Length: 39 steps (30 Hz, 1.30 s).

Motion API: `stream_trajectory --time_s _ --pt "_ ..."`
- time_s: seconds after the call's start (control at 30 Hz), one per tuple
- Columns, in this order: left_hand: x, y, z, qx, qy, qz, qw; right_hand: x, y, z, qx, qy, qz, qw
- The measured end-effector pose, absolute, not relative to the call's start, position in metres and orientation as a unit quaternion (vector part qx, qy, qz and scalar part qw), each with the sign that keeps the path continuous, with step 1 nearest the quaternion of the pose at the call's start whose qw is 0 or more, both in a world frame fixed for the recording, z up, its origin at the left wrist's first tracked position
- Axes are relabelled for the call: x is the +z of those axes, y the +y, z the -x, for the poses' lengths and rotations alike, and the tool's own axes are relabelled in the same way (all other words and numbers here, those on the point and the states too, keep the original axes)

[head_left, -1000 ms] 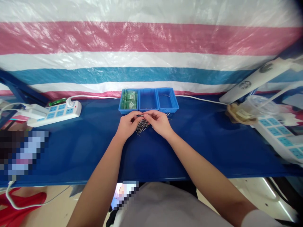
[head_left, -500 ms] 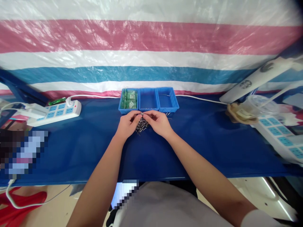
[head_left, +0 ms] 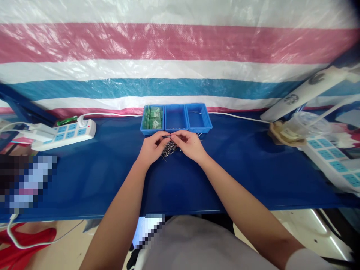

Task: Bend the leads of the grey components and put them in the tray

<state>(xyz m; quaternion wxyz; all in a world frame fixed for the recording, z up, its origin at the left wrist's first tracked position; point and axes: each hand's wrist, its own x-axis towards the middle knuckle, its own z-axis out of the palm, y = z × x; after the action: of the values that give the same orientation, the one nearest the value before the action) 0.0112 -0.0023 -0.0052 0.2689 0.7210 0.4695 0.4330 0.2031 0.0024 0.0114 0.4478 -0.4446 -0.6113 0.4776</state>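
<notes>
My left hand [head_left: 152,149] and my right hand [head_left: 189,145] meet above a pile of thin metal pieces [head_left: 168,150] on the blue table. The pieces look like short rods with narrow shanks; their exact kind is too small to tell. Both hands are closed in a pinch, fingertips almost touching, around a small metal piece [head_left: 168,137] mostly hidden by the fingers. Just beyond the hands stand three joined blue bins. Green-and-clear packets fill the left bin [head_left: 143,131]; the middle bin [head_left: 176,131] shows its bare floor. A thin metal piece lies in the right bin [head_left: 206,130].
A white power strip [head_left: 66,140] with plugged-in chargers lies at the left, near a charging phone [head_left: 33,182]. To the right are a plastic cup [head_left: 303,125], a white cylinder [head_left: 298,95] and another power strip [head_left: 329,159]. A striped plastic sheet [head_left: 180,41] hangs behind.
Both hands stay over the pile, with small finger movements. The fingertips have parted slightly, so more of the small metal piece shows between them.
</notes>
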Motion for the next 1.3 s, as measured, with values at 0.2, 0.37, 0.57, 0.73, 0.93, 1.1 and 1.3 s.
stream_trajectory --time_s 0.2,0.37,0.57,0.73,0.93,1.1,1.3 --pt "-0.0059 -0.0030 -0.0123 0.431 0.474 -0.717 0.275 0.0127 0.0036 -0.2052 0.506 -0.599 0.423 0.454" --pt "-0.0027 -0.0033 -0.0135 0.438 0.467 -0.720 0.269 0.0111 0.0054 -0.2054 0.515 -0.595 0.414 0.457" --pt "-0.0053 -0.0025 -0.0138 0.433 0.472 -0.719 0.270 0.0112 0.0052 -0.2056 0.506 -0.598 0.418 0.459" --pt "-0.0049 -0.0019 -0.0118 0.421 0.474 -0.723 0.276 0.0095 0.0038 -0.2042 0.505 -0.609 0.411 0.453" --pt "-0.0011 -0.0023 -0.0103 0.413 0.476 -0.732 0.259 0.0101 0.0024 -0.2025 0.517 -0.610 0.394 0.452" --pt "-0.0011 -0.0032 -0.0099 0.411 0.475 -0.731 0.265 0.0112 0.0018 -0.2024 0.520 -0.610 0.399 0.446" --pt "-0.0032 -0.0036 -0.0137 0.440 0.469 -0.724 0.252 0.0105 0.0057 -0.2050 0.525 -0.578 0.429 0.454"
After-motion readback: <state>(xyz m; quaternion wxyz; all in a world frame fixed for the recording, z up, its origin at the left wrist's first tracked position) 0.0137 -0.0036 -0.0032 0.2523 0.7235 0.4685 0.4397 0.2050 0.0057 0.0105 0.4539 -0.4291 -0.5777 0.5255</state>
